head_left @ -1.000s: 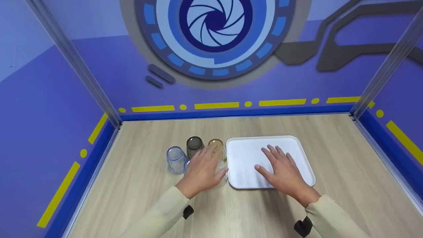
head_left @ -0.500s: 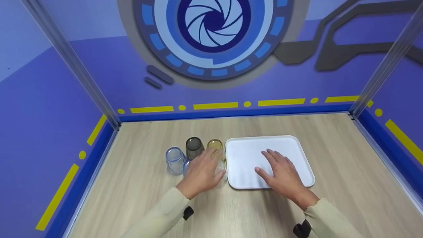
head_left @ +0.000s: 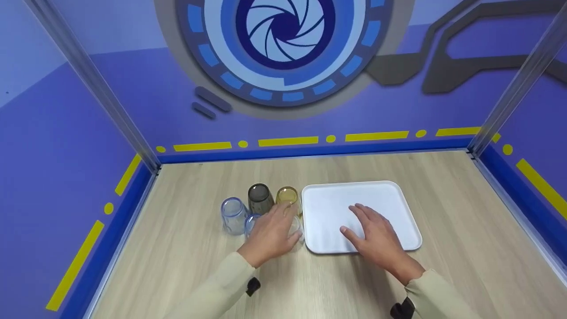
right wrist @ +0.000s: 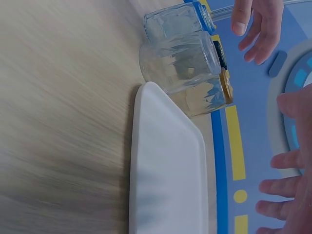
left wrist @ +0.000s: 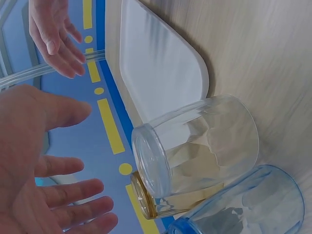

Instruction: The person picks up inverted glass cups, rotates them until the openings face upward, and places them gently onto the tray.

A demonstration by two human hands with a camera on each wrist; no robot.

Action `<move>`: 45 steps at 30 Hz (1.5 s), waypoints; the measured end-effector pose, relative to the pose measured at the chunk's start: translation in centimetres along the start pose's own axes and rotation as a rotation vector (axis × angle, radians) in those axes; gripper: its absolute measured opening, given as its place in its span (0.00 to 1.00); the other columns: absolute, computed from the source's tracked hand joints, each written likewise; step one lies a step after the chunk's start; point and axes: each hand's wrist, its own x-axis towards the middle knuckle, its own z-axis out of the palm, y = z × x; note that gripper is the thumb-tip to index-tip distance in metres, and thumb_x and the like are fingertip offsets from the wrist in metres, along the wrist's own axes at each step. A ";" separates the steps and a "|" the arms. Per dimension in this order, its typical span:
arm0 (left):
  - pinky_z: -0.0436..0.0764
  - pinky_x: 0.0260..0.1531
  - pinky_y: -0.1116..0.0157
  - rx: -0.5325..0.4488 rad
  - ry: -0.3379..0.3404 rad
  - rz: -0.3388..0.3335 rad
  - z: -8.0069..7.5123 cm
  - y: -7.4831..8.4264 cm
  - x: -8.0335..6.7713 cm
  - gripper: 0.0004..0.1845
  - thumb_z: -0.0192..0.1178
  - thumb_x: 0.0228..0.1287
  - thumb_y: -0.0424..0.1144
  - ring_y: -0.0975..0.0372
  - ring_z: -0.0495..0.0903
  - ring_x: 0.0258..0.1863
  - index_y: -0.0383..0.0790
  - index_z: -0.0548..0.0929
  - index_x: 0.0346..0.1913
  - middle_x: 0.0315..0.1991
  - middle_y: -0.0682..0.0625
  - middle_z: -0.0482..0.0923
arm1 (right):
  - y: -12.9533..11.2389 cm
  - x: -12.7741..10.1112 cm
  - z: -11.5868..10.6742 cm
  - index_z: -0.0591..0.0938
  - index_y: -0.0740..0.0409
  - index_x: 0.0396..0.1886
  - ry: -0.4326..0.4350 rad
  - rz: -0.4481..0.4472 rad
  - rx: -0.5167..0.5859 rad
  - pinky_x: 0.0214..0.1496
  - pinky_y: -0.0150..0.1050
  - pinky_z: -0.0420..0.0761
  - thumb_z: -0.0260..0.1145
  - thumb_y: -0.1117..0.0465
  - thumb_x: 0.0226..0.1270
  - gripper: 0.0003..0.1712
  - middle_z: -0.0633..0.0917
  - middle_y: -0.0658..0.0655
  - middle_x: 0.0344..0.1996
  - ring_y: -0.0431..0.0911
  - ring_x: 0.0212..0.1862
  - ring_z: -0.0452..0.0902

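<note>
- Left hand [head_left: 271, 232]: fingers straight and spread, hovering over the clear glass [left wrist: 195, 146] that stands upside down just beside the white tray's [head_left: 398, 208] left edge. The left wrist view shows a gap between palm and glass, so nothing is gripped. Compared with a second ago the hand sits slightly nearer to the person and lower over the cluster of glasses, and the amber glass is now less covered by the fingertips.
- Right hand [head_left: 374, 237]: fingers relaxed and apart, holding nothing, above the near half of the tray. A second ago it lay further in over the tray's middle; it has since drawn back toward the tray's near edge.
- Judgement: the change is small. Neither hand has yet closed on anything, and no glass has moved onto the tray.
- Blue-rimmed glass [head_left: 252, 220]: upside down, touching or just beside the clear glass, partly hidden by the left hand in the head view.
- Pale blue glass [head_left: 232, 215]: upside down, at the left end of the cluster.
- Dark grey glass [head_left: 259, 198] and amber glass [head_left: 288, 196]: upside down in the far row, the amber one just beside the tray's far left corner.
- Wooden surface [head_left: 199, 186]: carries glasses and tray, both left of centre to centre.
- Writing: no brand, label or legible text on the glasses, tray or walls, only yellow dashes and a printed aperture emblem [head_left: 285, 31].
</note>
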 end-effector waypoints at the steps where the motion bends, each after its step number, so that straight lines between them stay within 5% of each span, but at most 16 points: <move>1: 0.77 0.59 0.51 -0.003 -0.004 -0.002 0.1 0.0 0.0 0.32 0.60 0.65 0.52 0.52 0.72 0.64 0.42 0.69 0.68 0.66 0.45 0.70 | 0.0 0.0 0.1 0.71 0.60 0.66 -0.002 0.003 0.003 0.69 0.63 0.63 0.61 0.40 0.66 0.37 0.73 0.63 0.66 0.61 0.69 0.66; 45: 0.74 0.61 0.46 -0.037 -0.108 -0.059 2.5 -1.6 1.0 0.34 0.63 0.61 0.49 0.47 0.70 0.66 0.42 0.68 0.69 0.68 0.41 0.68 | 0.3 -1.0 2.7 0.68 0.53 0.69 -0.039 0.087 0.234 0.72 0.56 0.64 0.64 0.45 0.66 0.36 0.72 0.58 0.67 0.55 0.70 0.64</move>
